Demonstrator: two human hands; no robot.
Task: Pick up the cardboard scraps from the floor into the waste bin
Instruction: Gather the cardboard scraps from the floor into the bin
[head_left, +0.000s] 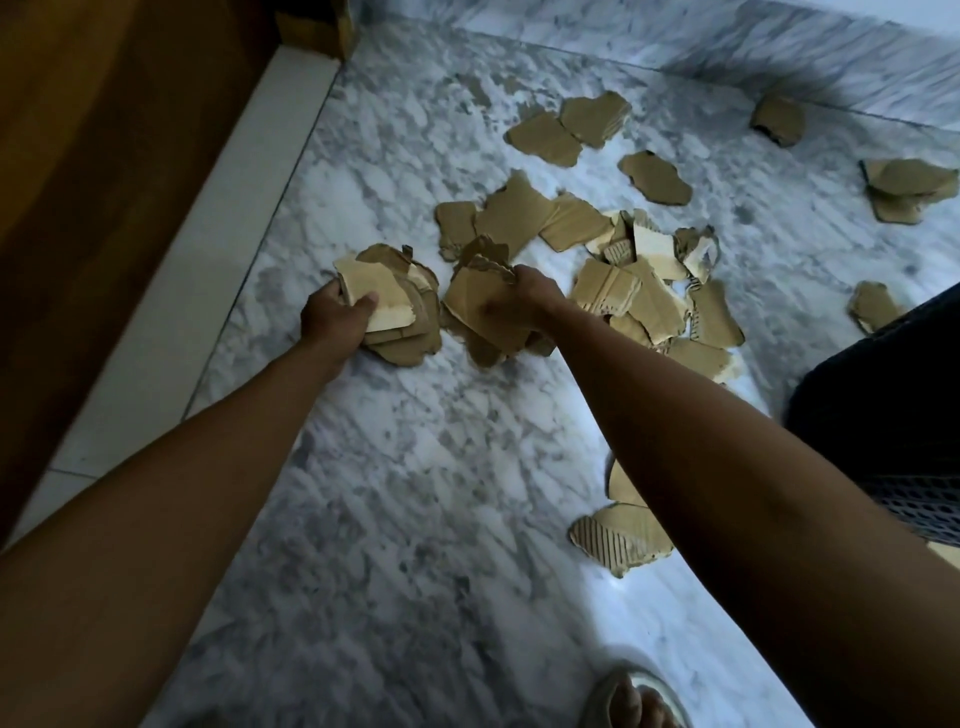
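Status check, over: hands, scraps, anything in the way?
Left hand grips a scrap stack. Right hand grips a scrap. Many scraps on floor. Bin unseen.

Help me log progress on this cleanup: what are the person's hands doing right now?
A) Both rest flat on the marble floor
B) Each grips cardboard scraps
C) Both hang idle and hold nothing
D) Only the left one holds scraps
B: the left hand grips a stack of cardboard scraps, and the right hand grips a torn cardboard piece, while more scraps lie on the marble floor.
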